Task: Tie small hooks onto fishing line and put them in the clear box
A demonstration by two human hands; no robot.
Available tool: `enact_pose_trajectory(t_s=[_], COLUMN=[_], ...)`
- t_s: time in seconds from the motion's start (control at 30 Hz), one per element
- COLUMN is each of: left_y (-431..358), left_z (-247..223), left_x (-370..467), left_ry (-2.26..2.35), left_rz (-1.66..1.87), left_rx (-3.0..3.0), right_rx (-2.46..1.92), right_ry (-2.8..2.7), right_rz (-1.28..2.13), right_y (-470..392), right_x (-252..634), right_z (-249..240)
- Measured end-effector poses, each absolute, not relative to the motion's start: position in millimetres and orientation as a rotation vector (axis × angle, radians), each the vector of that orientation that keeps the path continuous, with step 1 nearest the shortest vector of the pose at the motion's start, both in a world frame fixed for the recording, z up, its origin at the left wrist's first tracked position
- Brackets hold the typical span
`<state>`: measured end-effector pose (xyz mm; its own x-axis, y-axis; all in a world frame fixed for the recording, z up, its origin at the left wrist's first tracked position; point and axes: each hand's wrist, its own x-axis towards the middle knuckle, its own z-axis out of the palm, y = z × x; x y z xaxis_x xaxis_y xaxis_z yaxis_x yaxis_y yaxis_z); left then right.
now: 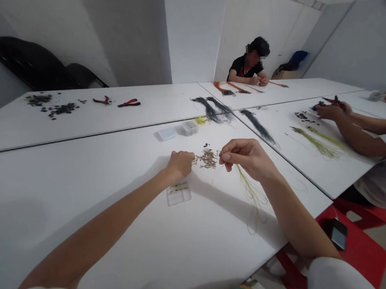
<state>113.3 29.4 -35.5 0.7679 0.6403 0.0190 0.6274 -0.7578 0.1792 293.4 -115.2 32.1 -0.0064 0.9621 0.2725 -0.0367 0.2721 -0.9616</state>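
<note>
A small heap of brass-coloured metal pieces [208, 159] lies on the white table between my hands. At its left edge is my left hand [181, 164], fingers curled closed, a bit of metal showing by the fingertips. My right hand [242, 156] pinches a small item with a thin line at the heap's right side; the item is too small to name. Below my left wrist sits an open clear compartment box [179, 194] with green-yellow pieces inside. A bundle of yellow-green lines [250, 186] trails under my right hand. Tiny black bits [206, 145] lie behind the heap.
Clear cases [190, 127] and dark green line bundles [210, 109] lie farther back. Red-handled pliers [129, 103] and black pieces [63, 109] are at the far left. One person sits across; another person's hands work at the right. A phone [338, 234] rests on a red stool.
</note>
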Motion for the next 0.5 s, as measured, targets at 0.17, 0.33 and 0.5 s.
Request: enact_pose_trajectory(t_s=[0.17, 0.33, 0.5], left_y=[25.2, 18.1, 12.9], left_z=[-42.6, -34.5, -23.0], left_x=[113.6, 105.6, 100.2], left_ry=[1.013, 0.929, 0.926], left_rz=[0.074, 0.133, 0.189], left_rx=[2.877, 2.903, 2.926], right_rx=[-1.018, -1.096, -1.134], right_ry=[-1.294, -1.29, -1.315], right_rz=[1.066, 1.04, 1.033], right_y=[-111.4, -108.0, -105.5], right_x=[291.7, 293.0, 290.6], right_z=[20.2, 11.2, 4.6])
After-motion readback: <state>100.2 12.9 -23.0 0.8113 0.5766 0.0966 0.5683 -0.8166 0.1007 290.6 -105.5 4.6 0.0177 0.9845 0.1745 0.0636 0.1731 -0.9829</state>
